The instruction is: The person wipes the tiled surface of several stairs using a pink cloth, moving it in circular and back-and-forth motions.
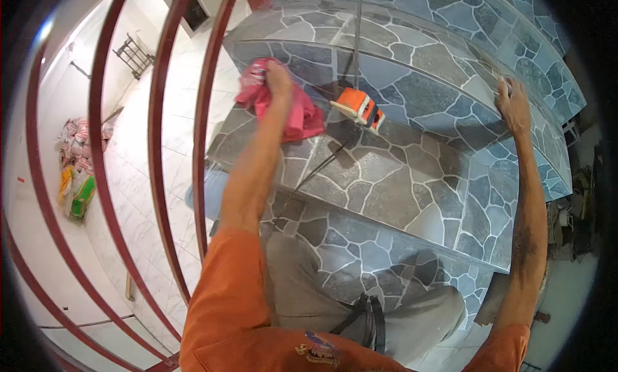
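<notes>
My left hand [278,80] is closed on a pinkish-red cloth [300,112], which hangs and bunches against the riser and tread of a stone-patterned tiled stair [396,188]. Some blur lies over this hand. My right hand [513,99] rests at the edge of the step above, fingers bent over its tiles; a small thing may be between the fingers, but I cannot tell what it is. Between my hands, an orange-and-white object [357,106], perhaps a lamp or a block, sits by the riser, with a dark cord [323,164] running over the tread.
Dark red metal railing bars [159,130] stand along the left. Beyond them, on a lower pale tiled floor, are crumpled bags [77,145], a green packet [83,196] and a metal rack [134,56]. More steps rise ahead. Dark clutter [572,222] lies past the stair's right end.
</notes>
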Demonstrator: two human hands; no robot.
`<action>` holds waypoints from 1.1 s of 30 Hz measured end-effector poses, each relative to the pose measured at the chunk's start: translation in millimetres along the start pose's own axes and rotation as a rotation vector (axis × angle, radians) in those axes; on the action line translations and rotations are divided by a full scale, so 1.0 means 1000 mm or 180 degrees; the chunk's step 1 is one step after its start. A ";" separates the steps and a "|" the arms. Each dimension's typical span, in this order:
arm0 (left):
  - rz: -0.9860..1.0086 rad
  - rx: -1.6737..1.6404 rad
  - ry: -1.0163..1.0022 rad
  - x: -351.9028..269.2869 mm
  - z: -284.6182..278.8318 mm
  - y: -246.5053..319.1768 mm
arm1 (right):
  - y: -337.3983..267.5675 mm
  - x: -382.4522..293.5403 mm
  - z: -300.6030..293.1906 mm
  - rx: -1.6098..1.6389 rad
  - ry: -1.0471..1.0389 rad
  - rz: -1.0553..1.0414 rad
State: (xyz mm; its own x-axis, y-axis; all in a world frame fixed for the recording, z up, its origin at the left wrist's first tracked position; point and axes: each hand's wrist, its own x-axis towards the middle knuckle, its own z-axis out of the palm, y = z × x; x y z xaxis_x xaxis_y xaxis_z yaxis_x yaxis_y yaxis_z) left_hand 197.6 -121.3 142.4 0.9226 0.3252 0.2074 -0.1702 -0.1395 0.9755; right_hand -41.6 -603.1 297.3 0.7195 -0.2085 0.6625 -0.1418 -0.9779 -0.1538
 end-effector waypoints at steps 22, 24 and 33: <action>0.2325 0.4266 -0.2844 -0.035 -0.118 -0.025 | 0.018 0.011 0.014 -0.0088 -0.0379 0.0135; 0.2921 0.4516 -0.1548 -0.002 -0.166 -0.027 | 0.016 0.011 0.016 -0.0035 -0.0305 0.0050; 0.2120 0.3779 -0.2499 -0.018 -0.163 -0.016 | 0.015 0.011 0.019 -0.0385 -0.0314 -0.0011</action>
State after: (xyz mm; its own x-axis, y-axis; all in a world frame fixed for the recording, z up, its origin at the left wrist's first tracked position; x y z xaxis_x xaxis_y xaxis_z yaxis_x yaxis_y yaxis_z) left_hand 127.3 27.7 134.5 0.8024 -0.5878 0.1033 -0.5937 -0.8039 0.0368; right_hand -23.0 -620.0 287.9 0.7824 -0.2084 0.5868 -0.2159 -0.9747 -0.0583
